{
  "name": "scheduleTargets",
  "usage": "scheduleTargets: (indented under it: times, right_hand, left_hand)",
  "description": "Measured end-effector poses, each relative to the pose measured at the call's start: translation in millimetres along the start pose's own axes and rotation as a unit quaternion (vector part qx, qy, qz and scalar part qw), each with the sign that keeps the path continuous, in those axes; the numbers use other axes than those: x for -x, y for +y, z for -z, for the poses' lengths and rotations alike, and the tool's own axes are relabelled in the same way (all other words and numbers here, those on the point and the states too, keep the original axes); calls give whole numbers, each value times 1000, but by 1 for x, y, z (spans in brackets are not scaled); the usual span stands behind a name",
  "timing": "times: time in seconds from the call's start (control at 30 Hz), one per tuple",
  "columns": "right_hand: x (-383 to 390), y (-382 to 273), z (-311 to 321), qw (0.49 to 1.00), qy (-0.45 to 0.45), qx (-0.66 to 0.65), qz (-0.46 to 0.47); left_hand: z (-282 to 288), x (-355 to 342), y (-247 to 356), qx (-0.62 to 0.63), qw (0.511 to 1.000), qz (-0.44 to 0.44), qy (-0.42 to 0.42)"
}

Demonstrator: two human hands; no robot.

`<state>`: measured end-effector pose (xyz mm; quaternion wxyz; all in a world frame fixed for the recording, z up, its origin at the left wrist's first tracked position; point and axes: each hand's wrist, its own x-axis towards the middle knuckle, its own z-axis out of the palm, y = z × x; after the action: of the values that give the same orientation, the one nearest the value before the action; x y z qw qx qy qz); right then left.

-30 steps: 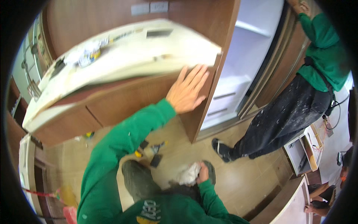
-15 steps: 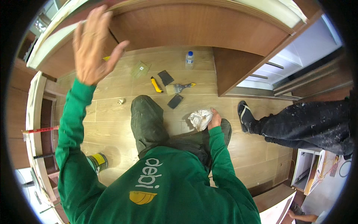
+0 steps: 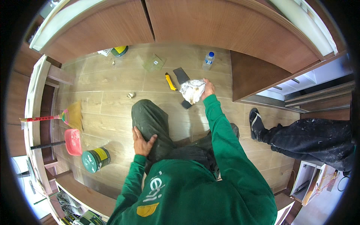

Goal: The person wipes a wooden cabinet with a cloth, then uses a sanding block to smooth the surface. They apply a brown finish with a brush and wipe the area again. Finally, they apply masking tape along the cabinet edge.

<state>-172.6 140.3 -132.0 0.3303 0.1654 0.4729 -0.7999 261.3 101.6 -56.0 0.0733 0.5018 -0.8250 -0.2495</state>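
Note:
My right hand point(image 3: 208, 89) grips a crumpled white rag point(image 3: 191, 91), held forward over the middle of the wood-look floor, partly hiding the items beneath. Just left of it lie a yellow utility knife point(image 3: 170, 81) and a dark rectangular sheet point(image 3: 181, 75); a smaller dark piece point(image 3: 186, 104) shows below the rag. Behind them are a translucent greenish square point(image 3: 153, 62) and a plastic bottle with a blue cap point(image 3: 209, 62). My left hand point(image 3: 143, 143) rests on my left knee, fingers apart and holding nothing.
A low wooden cabinet point(image 3: 228, 30) spans the front. At left are a straw broom point(image 3: 73, 115), red dustpan point(image 3: 73, 141), green tin point(image 3: 92, 161) and wooden frame point(image 3: 37, 90). A person's leg in dark trousers point(image 3: 311, 140) is at right, beside a white open box unit point(image 3: 307, 180).
My left hand has come down from the cabinet front to my knee. My right hand has moved forward with the rag over the floor items. The view has tilted down.

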Motion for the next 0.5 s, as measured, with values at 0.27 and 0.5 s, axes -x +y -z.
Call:
scheduleTargets:
  times: [0.27, 0.5]
  right_hand:
    - [-74, 36, -58, 997, -24, -69, -15]
    - [-80, 164, 76, 782, 218, 580, -71]
  left_hand:
    - [7, 32, -21, 51, 995, 71, 55]
    - [7, 46, -48, 95, 989, 82, 79]
